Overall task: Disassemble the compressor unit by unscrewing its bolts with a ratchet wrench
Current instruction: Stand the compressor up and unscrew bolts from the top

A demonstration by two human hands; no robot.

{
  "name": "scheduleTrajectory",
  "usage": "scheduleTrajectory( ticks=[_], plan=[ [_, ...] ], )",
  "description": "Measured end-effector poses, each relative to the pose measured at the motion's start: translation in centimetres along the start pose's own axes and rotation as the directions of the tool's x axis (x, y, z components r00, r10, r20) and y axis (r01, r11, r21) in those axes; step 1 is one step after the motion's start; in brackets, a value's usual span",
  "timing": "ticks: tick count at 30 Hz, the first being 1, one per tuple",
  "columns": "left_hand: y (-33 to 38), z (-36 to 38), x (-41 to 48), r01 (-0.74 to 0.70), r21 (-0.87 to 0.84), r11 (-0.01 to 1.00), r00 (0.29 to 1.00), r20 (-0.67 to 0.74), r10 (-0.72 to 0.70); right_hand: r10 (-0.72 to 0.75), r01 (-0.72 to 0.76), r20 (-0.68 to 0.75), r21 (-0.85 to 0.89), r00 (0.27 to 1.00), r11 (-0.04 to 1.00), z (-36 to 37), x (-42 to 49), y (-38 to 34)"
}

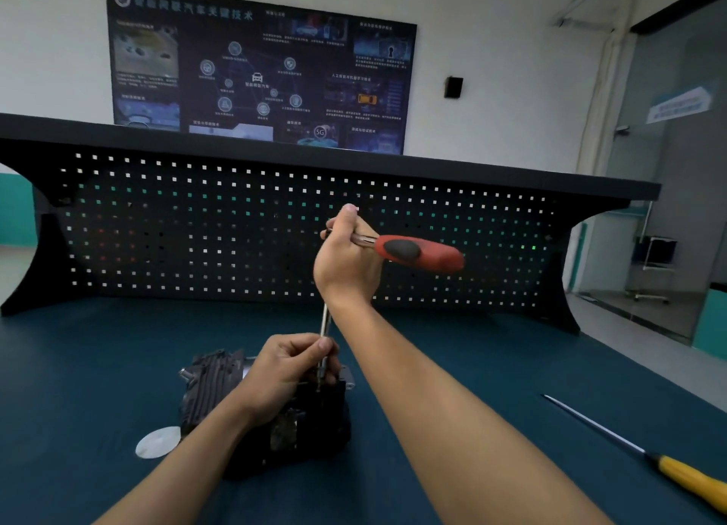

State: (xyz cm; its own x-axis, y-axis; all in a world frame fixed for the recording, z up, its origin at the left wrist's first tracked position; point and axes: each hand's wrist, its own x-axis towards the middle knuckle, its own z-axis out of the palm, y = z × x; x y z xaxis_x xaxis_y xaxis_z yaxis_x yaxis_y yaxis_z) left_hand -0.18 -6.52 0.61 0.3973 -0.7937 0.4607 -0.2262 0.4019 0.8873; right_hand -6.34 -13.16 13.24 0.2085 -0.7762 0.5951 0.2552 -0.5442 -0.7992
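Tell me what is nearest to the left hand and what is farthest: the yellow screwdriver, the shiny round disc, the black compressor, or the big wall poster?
1. The compressor, right under the left hand, which pinches the wrench's extension bar.
2. The round disc, on the table to the left.
3. The yellow screwdriver, on the table far to the right.
4. The poster, up on the back wall.
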Motion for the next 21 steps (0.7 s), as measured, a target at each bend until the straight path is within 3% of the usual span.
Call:
scheduleTrajectory(
  ticks=[6, 9, 13, 21],
  plan=[
    [0.1, 0.1, -0.5, -0.067, 0.053, 0.996, 0.994, -0.083, 0.071, -0.039, 0.045, 0.041, -0.174, 0.998, 0.984, 0.6, -0.5, -0.9],
    [-0.1, 0.0, -0.4, -0.055, 0.025, 0.998, 0.991, -0.122, 0.057, 0.041, -0.041, 0.075, -0.005, 0.996, 0.999, 1.5, -0.7, -1.1],
    [-0.2, -0.1, -0.1, 0.029, -0.046, 0.999, 0.998, -0.046, -0.031, 0.115, -0.208, 0.27, 0.348, 0.956, 0.914, 2.0, -1.2, -1.6],
    [0.4, 0.0, -0.2, 0.063, -0.073, 0.995, 0.995, 0.078, -0.057, 0.15, -0.34, 0.477, 0.342, 0.866, 0.876, 1.4, -0.3, -1.5]
  ],
)
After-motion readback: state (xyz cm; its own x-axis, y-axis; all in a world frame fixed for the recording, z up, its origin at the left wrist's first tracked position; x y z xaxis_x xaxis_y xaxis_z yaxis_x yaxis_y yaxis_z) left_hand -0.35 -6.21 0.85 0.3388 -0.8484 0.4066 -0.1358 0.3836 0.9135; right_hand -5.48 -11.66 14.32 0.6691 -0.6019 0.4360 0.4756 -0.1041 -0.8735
